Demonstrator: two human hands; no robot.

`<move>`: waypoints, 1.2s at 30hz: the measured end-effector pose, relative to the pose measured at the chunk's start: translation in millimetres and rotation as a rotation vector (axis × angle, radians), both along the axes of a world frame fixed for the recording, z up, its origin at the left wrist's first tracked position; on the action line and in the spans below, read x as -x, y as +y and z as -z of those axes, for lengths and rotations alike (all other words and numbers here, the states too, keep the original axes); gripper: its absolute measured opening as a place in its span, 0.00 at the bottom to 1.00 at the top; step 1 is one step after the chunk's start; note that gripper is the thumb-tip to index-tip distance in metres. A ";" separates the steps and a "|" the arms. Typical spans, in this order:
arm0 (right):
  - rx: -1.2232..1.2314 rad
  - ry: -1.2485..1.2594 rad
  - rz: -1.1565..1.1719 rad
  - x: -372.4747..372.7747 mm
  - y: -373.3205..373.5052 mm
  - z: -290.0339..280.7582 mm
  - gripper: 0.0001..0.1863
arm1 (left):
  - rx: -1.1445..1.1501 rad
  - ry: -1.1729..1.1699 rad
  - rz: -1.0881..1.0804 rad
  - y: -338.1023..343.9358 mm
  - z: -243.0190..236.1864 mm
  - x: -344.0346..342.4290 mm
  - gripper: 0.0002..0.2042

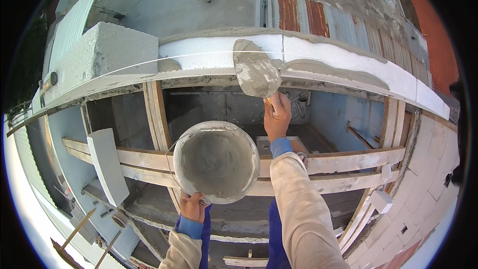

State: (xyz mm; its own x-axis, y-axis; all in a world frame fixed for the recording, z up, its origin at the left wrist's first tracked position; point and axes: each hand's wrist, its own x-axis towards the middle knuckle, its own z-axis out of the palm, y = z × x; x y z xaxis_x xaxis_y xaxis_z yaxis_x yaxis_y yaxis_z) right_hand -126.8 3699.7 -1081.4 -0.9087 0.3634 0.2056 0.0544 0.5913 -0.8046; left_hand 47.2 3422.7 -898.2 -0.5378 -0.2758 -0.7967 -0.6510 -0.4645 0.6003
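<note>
My right hand grips a trowel whose wide blade is coated in grey mortar and lies over the white block course, at a joint between blocks. Mortar runs along the edge of the blocks to the right, and a thin string crosses them. My left hand is closed on the lower rim of a round bucket, smeared inside with wet grey mortar, held over the wooden beams.
A larger block sits at the left end of the course. Timber beams span a deep open space below me. Loose blocks rest on beams at left and right. Beyond the wall lie a concrete surface and rusty corrugated sheeting.
</note>
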 end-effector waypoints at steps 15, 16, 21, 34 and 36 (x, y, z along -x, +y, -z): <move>-0.290 -0.527 -0.633 -73.5 -13.4 -240.8 0.26 | 0.526 0.175 0.504 4.5 -34.1 62.5 0.24; -0.321 -0.692 -0.723 -76.4 -14.5 -245.8 0.26 | 0.467 0.185 0.456 6.9 -35.0 65.0 0.25; 0.013 -0.861 -0.877 -109.5 1.3 -274.6 0.25 | 0.413 0.202 0.382 10.2 -40.3 65.2 0.25; 2.056 -1.241 -0.178 -165.3 2.4 -268.9 0.30 | 0.267 0.206 0.218 15.5 -54.7 58.7 0.17; 2.052 -1.144 -0.273 -162.9 15.8 -265.3 0.34 | 0.198 0.092 0.108 7.1 -59.6 56.8 0.18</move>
State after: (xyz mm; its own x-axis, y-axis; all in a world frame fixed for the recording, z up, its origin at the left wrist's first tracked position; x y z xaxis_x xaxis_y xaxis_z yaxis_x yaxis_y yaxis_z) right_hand 36.1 3715.5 -816.1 -0.3969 -0.7348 -0.5500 0.8194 -0.5537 0.1484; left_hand -9.6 3429.8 -838.6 -0.6408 -0.3588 -0.6787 -0.6287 -0.2621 0.7322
